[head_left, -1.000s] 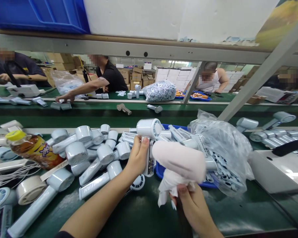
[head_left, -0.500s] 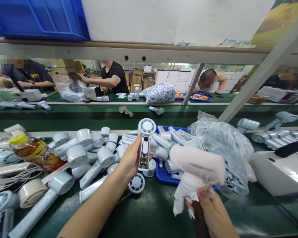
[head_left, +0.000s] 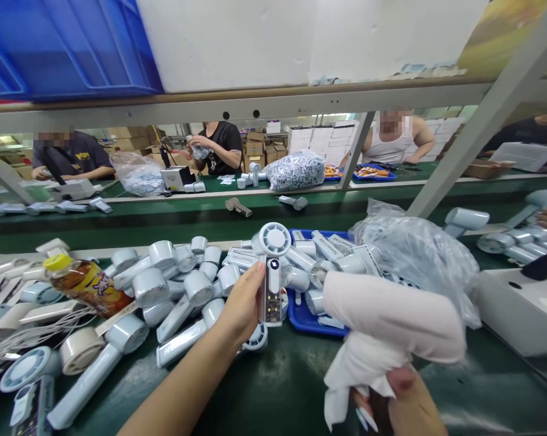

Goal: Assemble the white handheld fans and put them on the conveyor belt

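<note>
My left hand (head_left: 245,306) is closed around the handle of a light-blue handheld fan (head_left: 274,241). The fan stands upright, its handle front off, with a circuit board and a small round display showing; a white mark glows on the display. Lower right, my right hand (head_left: 412,399) grips a gun-shaped tool (head_left: 394,312), like a hair dryer, wrapped in white cloth or tissue. Its barrel end points left toward the fan, apart from it. The wrapping hides most of the tool. Behind the fan, a blue tray (head_left: 307,318) holds more fan bodies.
Several light-blue fans (head_left: 150,287) are piled to the left, near a yellow-capped drink bottle (head_left: 89,281) and white cables (head_left: 64,324). A clear plastic bag (head_left: 418,248) and a white box-shaped device (head_left: 521,309) stand right. Beyond the belt (head_left: 186,218), co-workers (head_left: 221,148) sit opposite.
The wrapped tool has come nearer and to the right. A white mark now shows on the fan's display. My view has shifted slightly; a co-worker opposite has raised their head.
</note>
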### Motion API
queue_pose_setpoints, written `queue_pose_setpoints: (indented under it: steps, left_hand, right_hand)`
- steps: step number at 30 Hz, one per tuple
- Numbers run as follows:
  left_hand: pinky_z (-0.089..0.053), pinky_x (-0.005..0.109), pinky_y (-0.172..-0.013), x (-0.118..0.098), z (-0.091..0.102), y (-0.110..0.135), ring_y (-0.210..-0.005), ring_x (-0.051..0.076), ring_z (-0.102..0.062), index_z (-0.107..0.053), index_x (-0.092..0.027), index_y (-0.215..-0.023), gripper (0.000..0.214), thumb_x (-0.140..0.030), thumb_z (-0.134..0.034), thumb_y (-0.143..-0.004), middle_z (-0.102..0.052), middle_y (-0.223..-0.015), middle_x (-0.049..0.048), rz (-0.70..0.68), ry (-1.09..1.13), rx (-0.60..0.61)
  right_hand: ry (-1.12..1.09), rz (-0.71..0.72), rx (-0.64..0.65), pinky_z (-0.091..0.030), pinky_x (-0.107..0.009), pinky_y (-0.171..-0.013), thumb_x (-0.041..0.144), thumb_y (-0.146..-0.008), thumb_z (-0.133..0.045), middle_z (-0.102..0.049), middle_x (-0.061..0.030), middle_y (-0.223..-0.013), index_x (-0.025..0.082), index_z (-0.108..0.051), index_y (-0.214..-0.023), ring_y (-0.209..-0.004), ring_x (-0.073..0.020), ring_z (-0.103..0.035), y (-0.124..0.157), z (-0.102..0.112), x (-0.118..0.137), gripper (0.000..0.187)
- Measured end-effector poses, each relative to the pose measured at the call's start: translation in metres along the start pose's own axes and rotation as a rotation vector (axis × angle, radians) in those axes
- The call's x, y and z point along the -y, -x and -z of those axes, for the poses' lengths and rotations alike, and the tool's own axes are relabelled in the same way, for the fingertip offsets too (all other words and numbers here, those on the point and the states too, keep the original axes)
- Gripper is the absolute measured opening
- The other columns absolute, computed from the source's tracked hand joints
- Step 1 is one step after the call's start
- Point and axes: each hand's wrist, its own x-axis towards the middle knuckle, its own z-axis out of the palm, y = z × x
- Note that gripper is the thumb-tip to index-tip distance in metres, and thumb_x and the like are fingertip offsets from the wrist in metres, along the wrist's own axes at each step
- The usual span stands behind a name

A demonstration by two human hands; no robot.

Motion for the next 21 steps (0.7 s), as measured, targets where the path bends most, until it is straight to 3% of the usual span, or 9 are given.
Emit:
queue_pose_setpoints:
  steps: [3,6,8,11,13,15,18,21]
  left_hand:
    - [-0.048,0.026,-0.073,0.008,-0.008,0.008,-0.09,0.019,-0.062,-0.059,-0.019,-0.098,0.028,-0.039,-0.058,-0.079,-0.068,-0.094,0.0038,-0.137,-0.06,0.0]
    - [-0.046,0.028,-0.083,0.013,-0.008,0.012,-0.102,0.02,-0.058,-0.059,-0.021,-0.105,0.03,-0.039,-0.055,-0.081,-0.066,-0.104,0.0032,-0.17,-0.115,0.028]
    - [-0.044,0.031,-0.088,0.014,-0.005,0.013,-0.109,0.022,-0.054,-0.06,-0.022,-0.106,0.031,-0.04,-0.053,-0.081,-0.065,-0.108,0.0038,-0.171,-0.154,0.01]
    - [-0.039,0.03,-0.094,0.016,-0.002,0.012,-0.116,0.021,-0.048,-0.063,-0.022,-0.1,0.029,-0.041,-0.054,-0.08,-0.064,-0.11,0.0042,-0.191,-0.193,-0.097]
    - [-0.042,0.03,-0.089,0.016,-0.002,0.011,-0.109,0.022,-0.053,-0.064,-0.02,-0.095,0.029,-0.042,-0.053,-0.08,-0.066,-0.102,0.0052,-0.141,-0.143,-0.114]
    - [-0.046,0.031,-0.077,0.014,-0.004,0.011,-0.092,0.022,-0.059,-0.062,-0.017,-0.093,0.03,-0.042,-0.052,-0.078,-0.067,-0.09,0.006,-0.073,-0.043,-0.026]
    - [-0.044,0.025,-0.061,0.009,-0.004,0.012,-0.066,0.016,-0.059,-0.058,-0.016,-0.091,0.028,-0.03,-0.063,-0.067,-0.063,-0.073,0.0018,-0.044,0.004,0.127]
    - [-0.04,0.02,-0.055,0.003,-0.001,0.012,-0.057,0.01,-0.052,-0.053,-0.016,-0.09,0.032,-0.017,-0.068,-0.061,-0.058,-0.066,-0.0021,-0.047,-0.085,0.153]
  right_hand:
    - [0.109,0.089,0.129,-0.031,-0.024,-0.037,0.071,-0.068,-0.046,-0.04,0.0011,-0.039,0.019,-0.043,-0.047,-0.036,-0.0115,-0.038,-0.008,-0.014,0.013,0.056]
    - [0.14,0.121,0.171,-0.031,-0.024,-0.038,0.068,-0.073,-0.043,-0.039,0.0021,-0.039,0.019,-0.043,-0.048,-0.036,-0.0106,-0.037,-0.01,-0.021,0.017,0.056]
    - [0.148,0.169,0.151,-0.034,-0.025,-0.039,0.068,-0.075,-0.04,-0.044,0.0,-0.04,0.019,-0.047,-0.048,-0.037,-0.0126,-0.041,-0.009,-0.021,0.017,0.056]
    - [0.311,0.329,0.183,-0.042,-0.027,-0.046,0.058,-0.075,-0.05,-0.059,-0.0046,-0.053,0.018,-0.06,-0.061,-0.048,-0.0185,-0.054,-0.006,-0.021,0.018,0.043]
    - [0.404,0.407,0.262,-0.046,-0.028,-0.051,0.05,-0.075,-0.055,-0.063,-0.0052,-0.06,0.018,-0.064,-0.074,-0.053,-0.0203,-0.057,-0.005,-0.019,0.018,0.033]
    - [0.406,0.39,0.27,-0.046,-0.027,-0.048,0.051,-0.076,-0.053,-0.062,-0.0047,-0.057,0.018,-0.063,-0.072,-0.049,-0.019,-0.056,-0.004,-0.014,0.014,0.035]
    - [0.36,0.304,0.133,-0.047,-0.027,-0.045,0.059,-0.074,-0.051,-0.057,-0.0044,-0.049,0.018,-0.059,-0.059,-0.046,-0.0187,-0.054,-0.002,0.003,0.003,0.045]
    - [0.386,0.249,0.084,-0.049,-0.029,-0.05,0.064,-0.072,-0.049,-0.054,-0.004,-0.045,0.019,-0.058,-0.056,-0.048,-0.0193,-0.054,0.0,0.025,-0.008,0.049]
